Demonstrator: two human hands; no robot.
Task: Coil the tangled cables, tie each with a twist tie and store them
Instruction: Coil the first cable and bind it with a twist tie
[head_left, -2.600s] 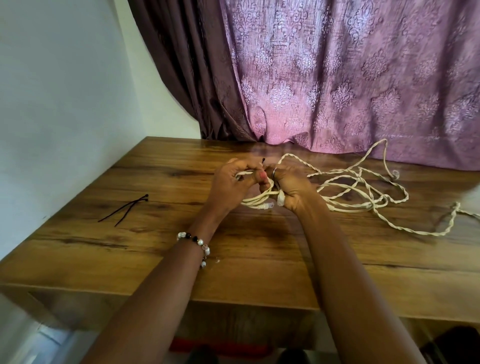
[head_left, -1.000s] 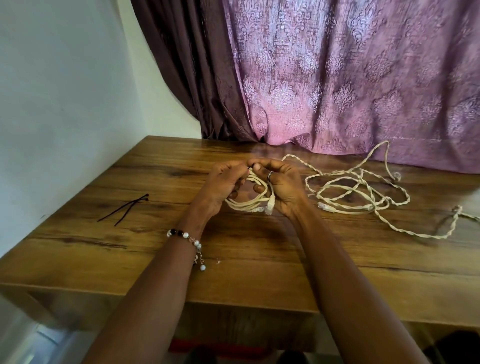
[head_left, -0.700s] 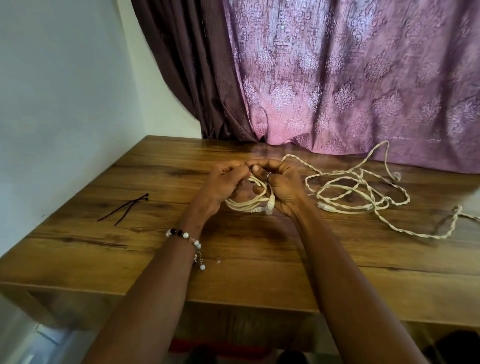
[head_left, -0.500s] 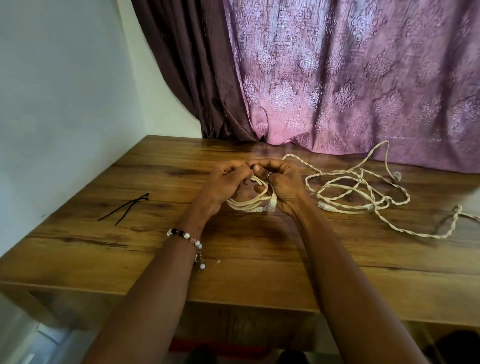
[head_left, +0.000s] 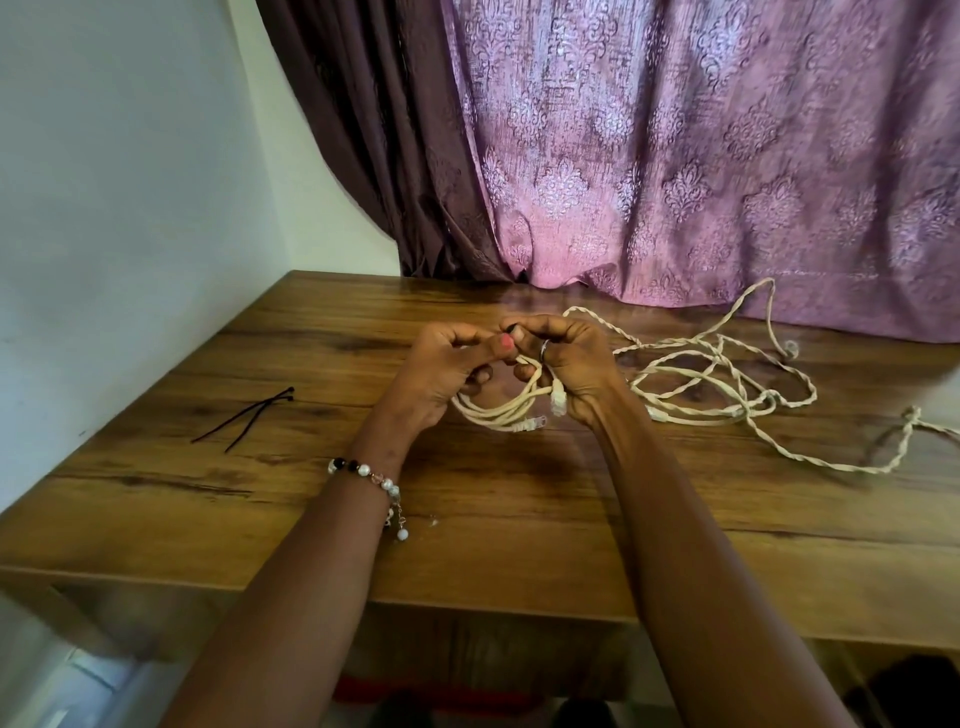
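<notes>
both hands meet above the middle of the brown wooden table (head_left: 467, 545): the left hand (head_left: 441, 374) and right hand (head_left: 563, 358) have their fingers curled, pinching together at the top of a small coil of cream cable (head_left: 498, 413), where a dark bit of tie shows between the fingertips. a couple of seconds ago the tie end stood up free above the knuckles; now it is drawn in and the coil hangs looser below, plugs dangling. i judge the tie is being twisted closed, so this first coil is nearly done. a tangled cream twisted cable (head_left: 727, 384) lies toward the far right edge, and spare thin black ties (head_left: 249, 420) near the left edge
</notes>
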